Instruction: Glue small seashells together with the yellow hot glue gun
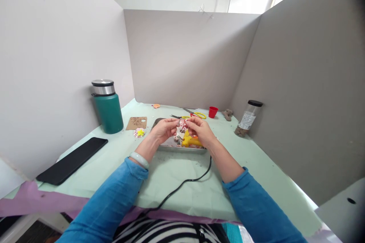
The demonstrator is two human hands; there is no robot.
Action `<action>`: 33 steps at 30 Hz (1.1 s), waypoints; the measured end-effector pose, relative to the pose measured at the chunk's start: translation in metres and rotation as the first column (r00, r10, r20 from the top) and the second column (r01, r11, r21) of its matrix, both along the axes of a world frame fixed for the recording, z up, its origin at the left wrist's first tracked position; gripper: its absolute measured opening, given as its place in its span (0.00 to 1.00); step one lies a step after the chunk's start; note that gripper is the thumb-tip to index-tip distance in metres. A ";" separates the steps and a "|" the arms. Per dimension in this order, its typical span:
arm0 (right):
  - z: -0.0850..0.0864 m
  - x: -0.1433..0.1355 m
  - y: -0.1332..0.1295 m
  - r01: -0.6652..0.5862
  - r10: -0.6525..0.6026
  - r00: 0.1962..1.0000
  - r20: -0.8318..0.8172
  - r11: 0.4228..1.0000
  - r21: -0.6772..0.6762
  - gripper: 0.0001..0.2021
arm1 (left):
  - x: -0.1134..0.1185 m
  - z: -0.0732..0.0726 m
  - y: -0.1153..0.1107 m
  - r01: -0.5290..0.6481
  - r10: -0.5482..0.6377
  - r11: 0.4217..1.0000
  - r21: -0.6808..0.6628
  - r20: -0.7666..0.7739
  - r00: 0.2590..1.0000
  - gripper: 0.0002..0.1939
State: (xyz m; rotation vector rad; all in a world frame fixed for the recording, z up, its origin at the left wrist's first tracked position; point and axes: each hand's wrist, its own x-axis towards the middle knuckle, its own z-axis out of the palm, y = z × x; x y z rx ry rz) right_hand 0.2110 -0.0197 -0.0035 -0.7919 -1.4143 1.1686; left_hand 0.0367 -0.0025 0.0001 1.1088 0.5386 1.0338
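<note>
My left hand and my right hand meet above a shallow metal tray. Between their fingertips is a small red-and-white speckled piece, pinched from both sides; its exact kind is too small to make out. Right below lies a yellow glue gun in the tray, partly covered by my right hand. Its black cord runs over the table toward me. More small speckled bits lie beside the glue gun.
To the left stand a green bottle, a black phone-like slab, brown card and a flower-shaped piece. Behind the tray are yellow-handled scissors and a red cup. A black-lidded jar stands right. Grey panels enclose the table.
</note>
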 end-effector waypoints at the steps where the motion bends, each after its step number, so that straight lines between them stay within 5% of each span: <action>1: 0.000 0.000 0.000 -0.002 0.002 1.000 -0.005 1.000 0.000 0.14 | 0.000 0.000 0.000 -0.001 0.001 1.000 0.001 -0.006 1.000 0.13; 20: 0.005 -0.006 -0.006 0.188 -0.186 0.976 0.112 0.982 -0.008 0.14 | 0.002 -0.002 0.000 -0.102 0.106 0.993 0.068 -0.057 0.993 0.16; 33: -0.002 -0.008 0.002 0.212 -0.218 0.969 0.115 0.975 0.066 0.11 | 0.004 -0.002 -0.001 -0.189 0.208 0.969 0.156 -0.119 0.971 0.15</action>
